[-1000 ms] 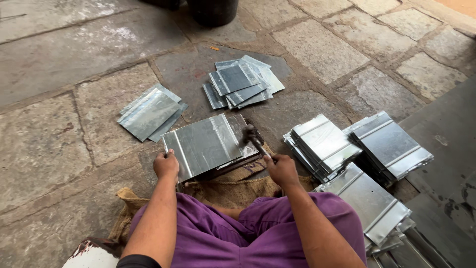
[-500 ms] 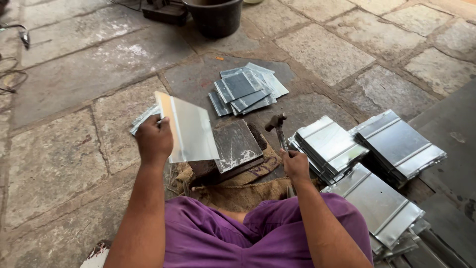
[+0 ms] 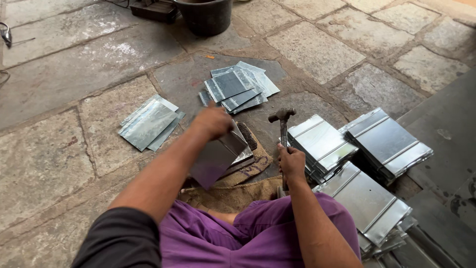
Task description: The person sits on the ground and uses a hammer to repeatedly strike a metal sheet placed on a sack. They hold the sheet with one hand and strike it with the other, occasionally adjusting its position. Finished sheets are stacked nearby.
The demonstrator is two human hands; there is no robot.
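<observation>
Grips a thin metal sheet (image 3: 215, 159) in the left hand (image 3: 213, 121), fingers closed over its upper edge, and holds it tilted, clear of the ground, just above a burlap sack (image 3: 250, 168) and the dark bar (image 3: 246, 137) lying on it. Clenches the right hand (image 3: 291, 161) round the handle of a hammer (image 3: 282, 119), head up and poised beside the sheet, not touching it. Sits low on a stone floor (image 3: 59, 164) with purple cloth over the knees. Keeps three stacks of ribbed sheets close on the right: one (image 3: 322, 144) just beside the hammer, one (image 3: 386, 141) behind it, one (image 3: 369, 203) by the right knee. Leaves a flat pile (image 3: 238, 87) straight ahead and another (image 3: 148, 123) well to the left, with a black bucket (image 3: 206, 15) at the far edge. For clean work here: hold the sheet by its edge only, with fingertips away from any spot under the hammer head. Lay it square and flat on the bar, never rocking on the sacking. Strike with the face level, in short wrist blows, not swings from the shoulder. Mind the cut edges; probably sharp, and easily bent if gripped too hard. Keep the hammer upright and off the near stack, close enough to be dented by a careless stroke.
</observation>
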